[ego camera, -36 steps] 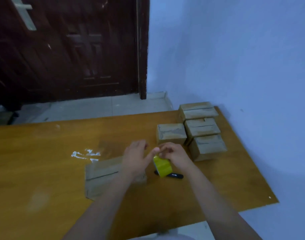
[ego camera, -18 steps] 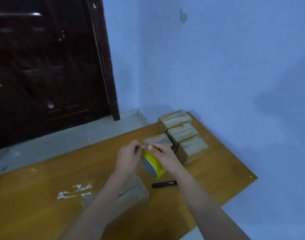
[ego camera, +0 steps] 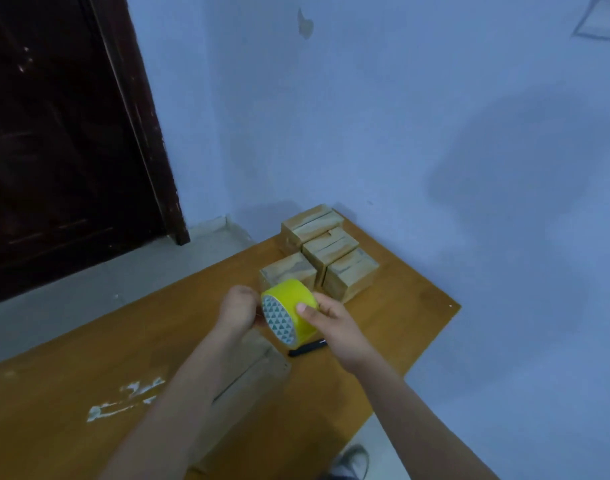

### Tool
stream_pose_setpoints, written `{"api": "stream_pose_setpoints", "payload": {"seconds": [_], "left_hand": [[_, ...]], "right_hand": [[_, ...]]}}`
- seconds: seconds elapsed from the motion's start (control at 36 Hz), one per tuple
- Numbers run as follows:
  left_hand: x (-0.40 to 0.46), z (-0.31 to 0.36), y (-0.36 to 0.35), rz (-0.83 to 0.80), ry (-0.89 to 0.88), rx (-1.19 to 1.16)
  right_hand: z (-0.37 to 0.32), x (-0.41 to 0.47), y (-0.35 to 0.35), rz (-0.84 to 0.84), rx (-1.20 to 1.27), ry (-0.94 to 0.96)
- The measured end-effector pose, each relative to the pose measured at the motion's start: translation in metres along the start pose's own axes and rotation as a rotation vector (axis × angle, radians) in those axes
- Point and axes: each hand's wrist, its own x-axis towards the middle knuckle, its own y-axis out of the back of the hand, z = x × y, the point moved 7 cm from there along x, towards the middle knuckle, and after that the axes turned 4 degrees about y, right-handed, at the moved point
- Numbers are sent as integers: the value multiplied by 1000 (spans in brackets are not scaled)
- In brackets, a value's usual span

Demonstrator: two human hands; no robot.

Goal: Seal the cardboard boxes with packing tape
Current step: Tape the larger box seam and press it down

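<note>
Lifted higher since the earlier frame, the yellow tape roll [ego camera: 289, 311] sits gripped in the right hand [ego camera: 331, 318]; the left hand [ego camera: 237, 308] pinches at its edge, probably seeking the tape end, next pull it toward the unsealed box [ego camera: 251, 372] below both hands

A yellow tape roll [ego camera: 289, 308] is held above a flat box [ego camera: 248, 372]; four small boxes [ego camera: 326, 256] are clustered beyond.

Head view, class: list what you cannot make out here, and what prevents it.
- Tape roll: its loose end, hidden by the left hand and right hand.
- Flat cardboard box: largely covered by the left forearm.
- Black pen: partly behind the right hand.
- Four small boxes: top seams too blurred to judge.
</note>
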Motion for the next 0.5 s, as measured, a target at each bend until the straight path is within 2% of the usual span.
{"api": "stream_pose_setpoints", "payload": {"seconds": [0.17, 0.36, 0.5], "left_hand": [[2, 10, 11, 21, -77, 123], [14, 20, 43, 20, -63, -104], [20, 25, 53, 51, -134, -37]], "right_hand": [[-10, 3, -11, 9, -91, -16], [-9, 8, -17, -31, -304, -110], [1, 2, -12, 16, -339, -122]]}}
